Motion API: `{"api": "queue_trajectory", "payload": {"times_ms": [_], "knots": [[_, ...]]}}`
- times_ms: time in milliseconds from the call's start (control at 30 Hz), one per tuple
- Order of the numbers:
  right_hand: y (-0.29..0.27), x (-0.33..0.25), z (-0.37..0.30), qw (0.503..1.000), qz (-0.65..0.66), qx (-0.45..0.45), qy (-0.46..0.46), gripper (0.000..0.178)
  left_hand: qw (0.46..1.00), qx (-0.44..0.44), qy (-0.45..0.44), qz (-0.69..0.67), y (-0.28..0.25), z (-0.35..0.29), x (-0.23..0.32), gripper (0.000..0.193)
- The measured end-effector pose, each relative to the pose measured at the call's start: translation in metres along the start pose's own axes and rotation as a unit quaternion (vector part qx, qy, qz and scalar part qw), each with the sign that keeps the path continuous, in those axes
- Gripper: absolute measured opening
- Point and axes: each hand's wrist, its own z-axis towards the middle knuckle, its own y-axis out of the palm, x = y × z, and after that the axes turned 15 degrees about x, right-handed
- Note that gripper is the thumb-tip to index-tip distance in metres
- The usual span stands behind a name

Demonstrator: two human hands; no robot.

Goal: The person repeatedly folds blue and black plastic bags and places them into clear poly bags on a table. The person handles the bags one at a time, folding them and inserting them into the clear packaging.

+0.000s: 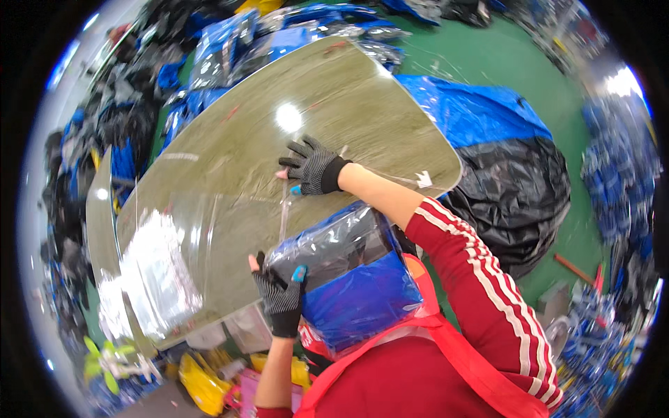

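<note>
1. Laying the right hand [311, 167] palm down on the broad, glossy surface [390, 132], spreading its fingers wide and flat, gripping nothing.
2. Placing the left hand [280, 299] at the left side of the wrapped package [366, 292], setting the thumb [300, 273] against it and bending the other fingers partway, with a gap showing between; being unable to tell whether pinching the wrap or only touching it.
3. Having the wrapped package lying at the near edge of the surface, just in front of the red apron [474, 362], showing dark grey on its far part and bright blue on its near part under shiny clear film.
4. Wearing dark dotted gloves with blue at the thumbs, and a red sleeve [481, 279] with white stripes on the right arm.
5. Having shiny clear plastic [164, 268] lying on the left part of the surface, well apart from the right hand.
6. Facing a large blue-and-black bag [516, 181] on the green floor [481, 52], just right of the surface.
7. Facing blue and dark wrapped bundles [289, 42] beyond the far edge, with yellow bags [204, 383] at lower left.
</note>
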Motion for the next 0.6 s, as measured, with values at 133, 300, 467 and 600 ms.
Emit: {"api": "queue_trajectory", "payload": {"times_ms": [133, 300, 467, 600], "knots": [[-0.06, -0.01, -0.118, 0.965, -0.136, 0.085, 0.206, 0.058, 0.969, -0.063, -0.228, -0.069, -0.008, 0.003, 0.001, 0.082], [-0.112, -0.139, -0.353, 0.859, -0.102, -0.101, 0.491, 0.047, 0.894, -0.219, -0.355, -0.166, 0.005, 0.01, 0.017, 0.06], [-0.039, -0.103, -0.419, 0.735, -0.241, 0.025, 0.633, 0.027, 0.961, -0.233, -0.147, -0.022, 0.049, 0.119, 0.066, 0.05], [0.033, 0.07, -0.423, 0.754, -0.25, 0.174, 0.582, 0.038, 0.979, -0.015, -0.129, -0.16, 0.067, 0.288, 0.107, 0.048]]}}
